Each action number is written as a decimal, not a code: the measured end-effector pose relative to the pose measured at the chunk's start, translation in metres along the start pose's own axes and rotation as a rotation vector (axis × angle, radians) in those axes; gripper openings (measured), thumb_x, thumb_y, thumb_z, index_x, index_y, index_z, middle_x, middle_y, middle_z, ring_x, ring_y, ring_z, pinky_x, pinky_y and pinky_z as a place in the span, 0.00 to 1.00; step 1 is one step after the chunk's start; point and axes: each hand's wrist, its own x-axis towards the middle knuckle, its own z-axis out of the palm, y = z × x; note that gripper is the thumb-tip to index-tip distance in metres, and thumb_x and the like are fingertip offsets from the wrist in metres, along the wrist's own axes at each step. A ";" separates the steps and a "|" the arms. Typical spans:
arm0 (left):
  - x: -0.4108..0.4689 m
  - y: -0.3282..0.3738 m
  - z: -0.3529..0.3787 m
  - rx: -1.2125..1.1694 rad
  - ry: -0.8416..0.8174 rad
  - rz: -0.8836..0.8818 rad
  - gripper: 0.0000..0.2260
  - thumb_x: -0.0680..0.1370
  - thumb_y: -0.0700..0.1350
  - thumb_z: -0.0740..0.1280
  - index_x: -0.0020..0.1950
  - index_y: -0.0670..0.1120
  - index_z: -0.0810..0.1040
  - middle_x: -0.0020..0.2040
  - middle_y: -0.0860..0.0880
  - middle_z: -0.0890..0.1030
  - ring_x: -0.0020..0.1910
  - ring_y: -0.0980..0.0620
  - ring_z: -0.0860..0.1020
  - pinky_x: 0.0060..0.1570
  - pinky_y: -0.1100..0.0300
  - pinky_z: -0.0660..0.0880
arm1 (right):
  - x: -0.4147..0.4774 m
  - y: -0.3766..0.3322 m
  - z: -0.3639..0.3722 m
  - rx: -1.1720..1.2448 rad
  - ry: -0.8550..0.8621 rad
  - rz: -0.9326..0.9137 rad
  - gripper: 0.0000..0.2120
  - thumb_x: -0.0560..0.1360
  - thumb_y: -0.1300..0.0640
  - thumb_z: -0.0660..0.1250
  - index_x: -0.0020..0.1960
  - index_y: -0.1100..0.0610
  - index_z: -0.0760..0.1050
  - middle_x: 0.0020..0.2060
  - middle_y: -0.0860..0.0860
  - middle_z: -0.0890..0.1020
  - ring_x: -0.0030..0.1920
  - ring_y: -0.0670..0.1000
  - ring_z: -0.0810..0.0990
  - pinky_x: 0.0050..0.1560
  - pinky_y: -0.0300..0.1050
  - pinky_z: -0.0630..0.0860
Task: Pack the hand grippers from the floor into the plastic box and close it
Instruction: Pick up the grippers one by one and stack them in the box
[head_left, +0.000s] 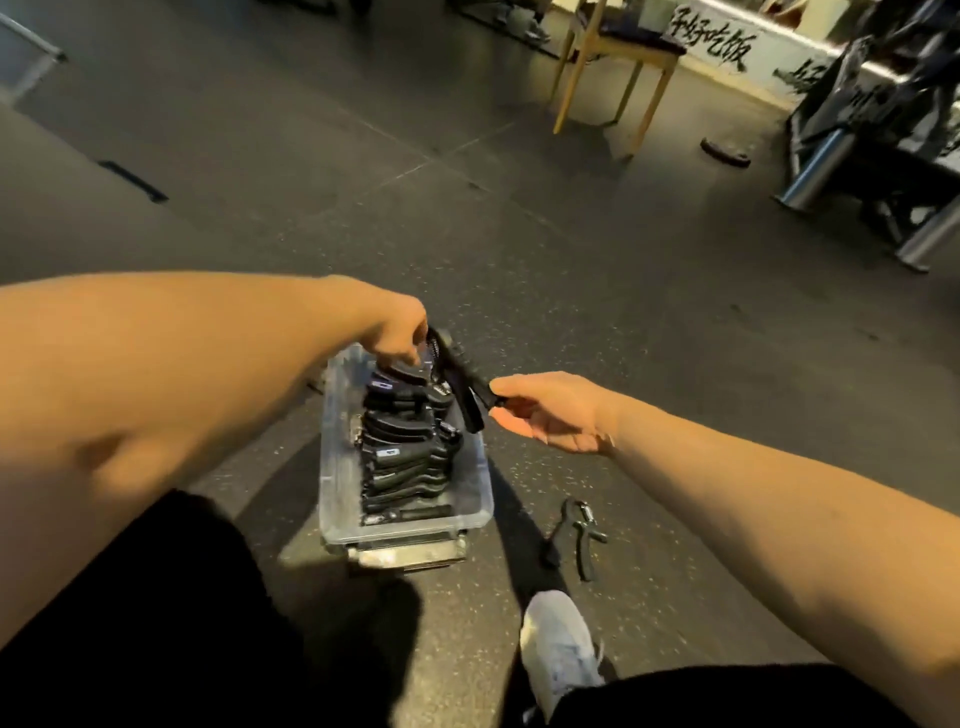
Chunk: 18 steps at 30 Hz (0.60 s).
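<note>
- The clear plastic box (337, 467) sits on the dark speckled floor (597, 291), right in front of the person, with no lid on it. Something flat and pale pokes out from under its near end, can't tell what it is.
- Inside it there's a row of black hand grippers (400, 457) packed tight side by side, running from the near end toward the far end. They hug the right half, so there's a bare strip along the left wall.
- The left hand (397, 332) is over the far end of the box, fingers (402, 356) curled down and pinching the spring end of one more hand gripper (457, 379).
- That gripper lies across the far right corner of the box, its handles slanting out over the rim.
- The right hand (550, 410) is just to the right of the box, fingers closed on the tip of one handle of the same gripper, so both hands have hold of it.
- One loose hand gripper (574, 535) is on the floor, near the box's near right corner but not touching it.
- A white sneaker (558, 644) shows at the bottom, and a wooden chair (613, 67) stands well back.
</note>
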 end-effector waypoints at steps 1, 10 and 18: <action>0.002 -0.006 -0.005 -0.034 -0.005 -0.010 0.08 0.77 0.48 0.70 0.51 0.45 0.82 0.47 0.45 0.85 0.47 0.44 0.84 0.54 0.46 0.81 | 0.008 0.001 0.001 0.018 -0.019 0.013 0.03 0.77 0.64 0.70 0.48 0.64 0.81 0.42 0.58 0.84 0.40 0.49 0.85 0.49 0.41 0.83; 0.008 -0.034 0.013 -0.235 0.159 0.077 0.11 0.78 0.46 0.70 0.59 0.46 0.80 0.50 0.49 0.83 0.49 0.48 0.81 0.55 0.52 0.77 | 0.054 0.004 -0.006 0.015 -0.104 0.116 0.10 0.77 0.59 0.69 0.52 0.66 0.78 0.43 0.60 0.82 0.36 0.50 0.84 0.34 0.37 0.81; -0.024 -0.050 0.053 -0.307 0.137 0.150 0.07 0.77 0.51 0.72 0.49 0.49 0.82 0.37 0.52 0.79 0.33 0.57 0.74 0.37 0.63 0.71 | 0.081 0.020 -0.014 -0.084 -0.101 0.110 0.09 0.79 0.57 0.65 0.52 0.64 0.78 0.40 0.59 0.82 0.32 0.50 0.82 0.39 0.40 0.82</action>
